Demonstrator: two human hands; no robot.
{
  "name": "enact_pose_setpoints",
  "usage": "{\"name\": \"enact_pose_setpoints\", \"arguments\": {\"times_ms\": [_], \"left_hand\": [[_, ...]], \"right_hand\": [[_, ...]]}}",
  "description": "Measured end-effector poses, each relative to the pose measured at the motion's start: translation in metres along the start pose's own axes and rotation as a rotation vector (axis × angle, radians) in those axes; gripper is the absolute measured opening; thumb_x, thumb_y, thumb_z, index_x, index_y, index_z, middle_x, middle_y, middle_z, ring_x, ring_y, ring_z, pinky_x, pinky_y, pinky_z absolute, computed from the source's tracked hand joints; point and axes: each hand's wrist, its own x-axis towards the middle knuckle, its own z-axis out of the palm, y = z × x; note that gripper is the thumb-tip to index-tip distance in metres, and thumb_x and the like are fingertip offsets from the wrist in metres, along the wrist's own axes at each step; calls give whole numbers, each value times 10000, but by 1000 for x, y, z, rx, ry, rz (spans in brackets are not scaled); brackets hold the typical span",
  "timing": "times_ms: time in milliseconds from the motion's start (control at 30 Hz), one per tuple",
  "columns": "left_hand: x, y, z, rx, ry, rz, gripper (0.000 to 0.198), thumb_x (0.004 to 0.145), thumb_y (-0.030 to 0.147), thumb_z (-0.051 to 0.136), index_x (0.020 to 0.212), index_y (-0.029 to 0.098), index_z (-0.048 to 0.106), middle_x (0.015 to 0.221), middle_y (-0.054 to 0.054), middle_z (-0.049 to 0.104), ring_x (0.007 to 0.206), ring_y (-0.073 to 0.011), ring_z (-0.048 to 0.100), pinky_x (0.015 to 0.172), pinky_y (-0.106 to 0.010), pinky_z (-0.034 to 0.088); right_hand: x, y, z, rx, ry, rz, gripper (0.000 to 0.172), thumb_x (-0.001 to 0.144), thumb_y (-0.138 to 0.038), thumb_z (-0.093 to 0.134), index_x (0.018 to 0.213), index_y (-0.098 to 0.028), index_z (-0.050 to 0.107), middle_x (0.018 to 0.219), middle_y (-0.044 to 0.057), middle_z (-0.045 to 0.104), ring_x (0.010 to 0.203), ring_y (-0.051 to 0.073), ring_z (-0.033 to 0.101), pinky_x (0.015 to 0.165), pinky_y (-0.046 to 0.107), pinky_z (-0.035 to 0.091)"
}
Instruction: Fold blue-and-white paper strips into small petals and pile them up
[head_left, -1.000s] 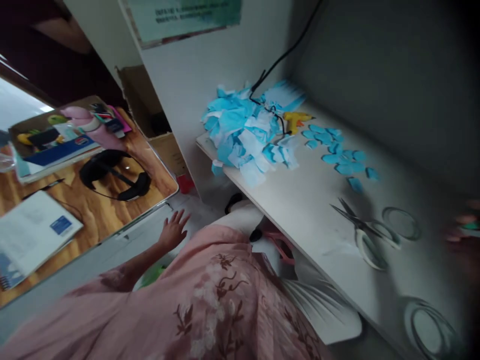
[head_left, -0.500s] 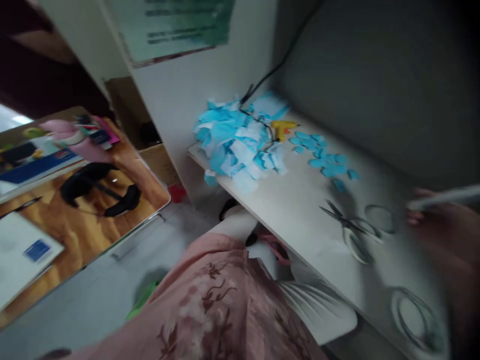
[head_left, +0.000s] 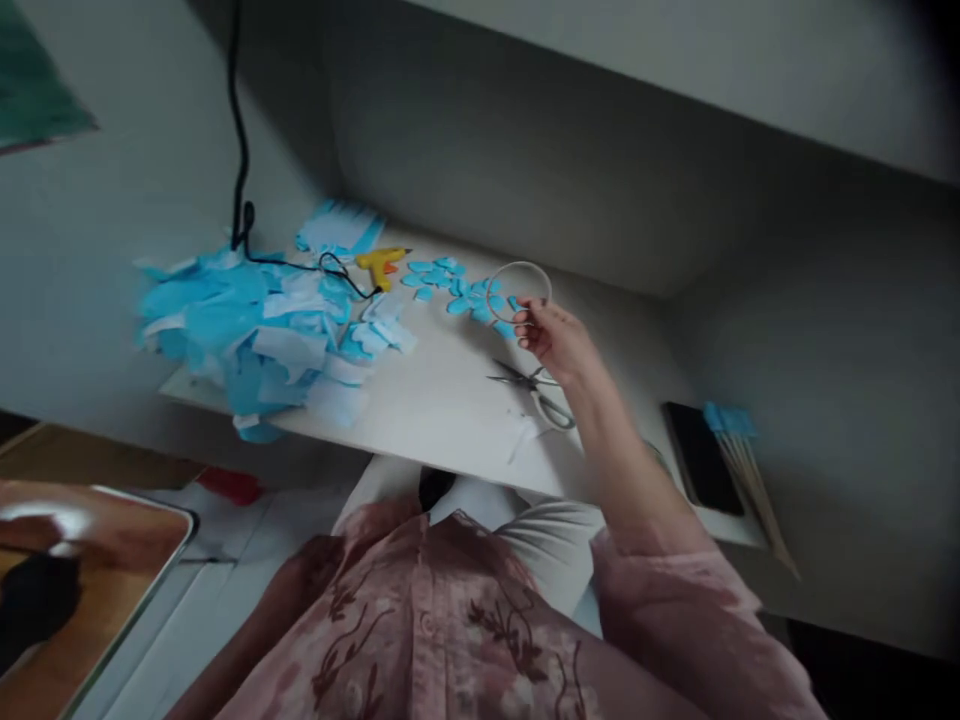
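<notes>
My right hand (head_left: 555,340) pinches the lower right edge of a thin pale ring (head_left: 519,264), raised over the white shelf. Blue petal-shaped cutouts (head_left: 469,297) lie behind and partly inside the ring's outline. Just below the hand is a pair of scissors (head_left: 551,408) with pale handles, blades spread, one handle loop partly covered by my wrist. Down at my lap rests my left hand (head_left: 319,562), dark and blurred, its fingers not clear. A yellow glue gun (head_left: 381,266) lies left of the cutouts.
Blue and white scraps (head_left: 232,320) are heaped on the shelf's left end, some over its edge. A black cable (head_left: 238,130) hangs down there. To the right, blue-tipped sticks (head_left: 742,460) lie beside a dark flat object (head_left: 697,455), jutting past the edge.
My view has swung right, bringing the shelf to the middle. My right hand now shows clearly with the ring, and my left hand has come into view at my lap.
</notes>
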Motion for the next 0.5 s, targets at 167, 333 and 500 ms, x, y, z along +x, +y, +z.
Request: {"name": "enact_pose_setpoints", "arguments": {"times_ms": [167, 333, 500], "left_hand": [[18, 98, -95, -393, -58, 351, 400, 922, 529, 529, 1105, 271, 775, 1120, -46, 783, 1029, -252, 715, 882, -317, 562], [106, 200, -147, -707, 283, 494, 404, 896, 405, 601, 1220, 198, 726, 1317, -108, 703, 1046, -220, 681, 803, -302, 570], [172, 242, -143, -1289, -8, 444, 328, 875, 287, 624, 1144, 119, 706, 1230, -160, 721, 955, -222, 713, 602, -269, 551]], "right_hand": [[-2, 10, 1, 28, -106, -52, 449, 659, -535, 917, 937, -214, 770, 760, -26, 723, 603, 62, 642, 527, 168, 529], [3, 20, 3, 83, -151, -79, 461, 673, -553, 900, 956, -211, 775, 729, -37, 710, 556, 61, 628, 517, 178, 522], [3, 32, 1, 49, -153, -77, 492, 689, -556, 883, 1004, -195, 767, 698, -42, 692, 501, 62, 594, 522, 198, 496]]}}
